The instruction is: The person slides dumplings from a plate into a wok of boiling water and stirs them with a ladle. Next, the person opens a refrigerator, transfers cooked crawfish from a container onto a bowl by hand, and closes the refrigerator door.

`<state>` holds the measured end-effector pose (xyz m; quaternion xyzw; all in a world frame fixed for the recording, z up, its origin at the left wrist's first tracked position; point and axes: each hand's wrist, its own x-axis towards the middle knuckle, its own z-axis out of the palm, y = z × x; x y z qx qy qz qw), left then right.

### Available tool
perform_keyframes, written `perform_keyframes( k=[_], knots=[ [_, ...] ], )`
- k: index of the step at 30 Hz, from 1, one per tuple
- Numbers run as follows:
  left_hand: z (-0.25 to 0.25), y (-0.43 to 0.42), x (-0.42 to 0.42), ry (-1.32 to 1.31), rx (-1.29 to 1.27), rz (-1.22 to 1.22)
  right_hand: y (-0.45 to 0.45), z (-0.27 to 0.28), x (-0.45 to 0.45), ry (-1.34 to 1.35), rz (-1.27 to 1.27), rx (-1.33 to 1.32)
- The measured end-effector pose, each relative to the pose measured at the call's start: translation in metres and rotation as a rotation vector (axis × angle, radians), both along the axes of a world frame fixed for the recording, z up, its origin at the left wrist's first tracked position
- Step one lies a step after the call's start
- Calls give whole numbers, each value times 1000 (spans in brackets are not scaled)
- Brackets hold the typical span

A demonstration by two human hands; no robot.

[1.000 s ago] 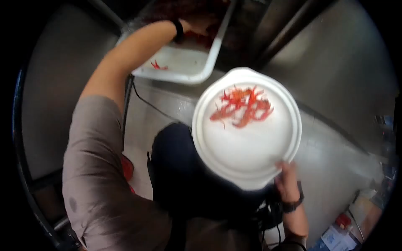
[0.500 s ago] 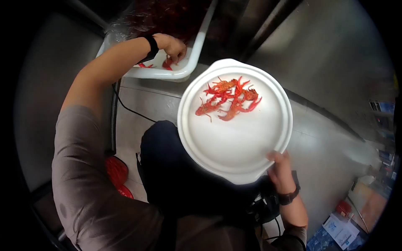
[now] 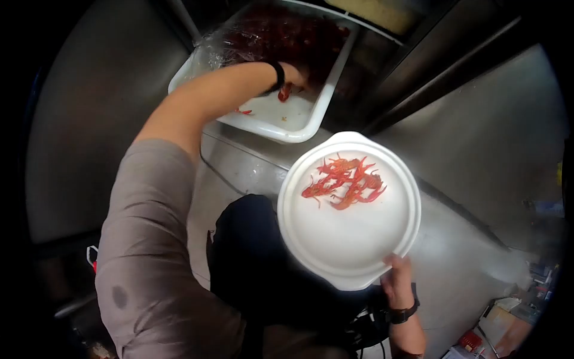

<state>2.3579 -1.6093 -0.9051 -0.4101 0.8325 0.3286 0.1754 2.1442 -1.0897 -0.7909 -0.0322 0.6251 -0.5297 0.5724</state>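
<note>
My left hand (image 3: 295,76) reaches into a white plastic tub (image 3: 311,122), its blurred fingers curled downward. A red crayfish (image 3: 284,92) shows just below it and seems to be in its grip; the fingertips are hidden. In my right hand (image 3: 397,278) is the lower right rim of a round white dish (image 3: 350,248) with two tab handles, thumb on top. Several red crayfish (image 3: 344,181) lie heaped in the upper part of the dish. Another bit of red crayfish (image 3: 243,111) shows on the tub floor beside my forearm.
Clear plastic film (image 3: 230,45) covers part of the tub, with a dark red mass (image 3: 281,33) in its far part. My dark-trousered knee (image 3: 245,239) is left of the dish. Metal panels (image 3: 478,137) stand to the right. Assorted goods lie at lower right.
The view has shifted, so tub and dish appear lower and further right. My left hand has moved deeper into the tub, the crayfish with it. My right hand still holds the dish.
</note>
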Motion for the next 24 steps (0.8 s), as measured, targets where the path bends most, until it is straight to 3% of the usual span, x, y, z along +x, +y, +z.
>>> perform_keyframes(
  k=[2, 3, 4, 7, 9, 11, 12, 15, 19, 21, 24],
  knots=[
    [7, 30, -27, -186, -399, 20, -1, 4, 1, 12, -4, 17],
    [-19, 25, -28, -168, -664, -87, -2, 5, 2, 9, -4, 15],
    [-39, 14, -22, -161, -664, -85, -3, 6, 2, 15, -4, 16],
    [22, 41, -3, 20, -557, -47, -3, 6, 3, 0, 5, 1],
    [82, 52, 2, -489, -179, -269, -3, 8, 0, -7, 36, 51],
    [70, 28, 26, -481, -45, -225, -9, 10, 8, 17, -25, 55],
    [82, 26, 42, -301, 39, -259, -11, 11, 12, 52, -84, 63],
    [123, 37, 68, -182, 175, -195, -7, 10, 4, 54, 13, 48],
    [155, 46, 83, -105, 158, -247, -6, 7, 4, 66, 64, 17],
    [190, 62, 75, 149, 181, -297, -5, 4, 4, 55, 57, 14],
    [243, 105, 34, 227, 181, -579, -13, 10, 13, 73, -132, 93]
  ],
)
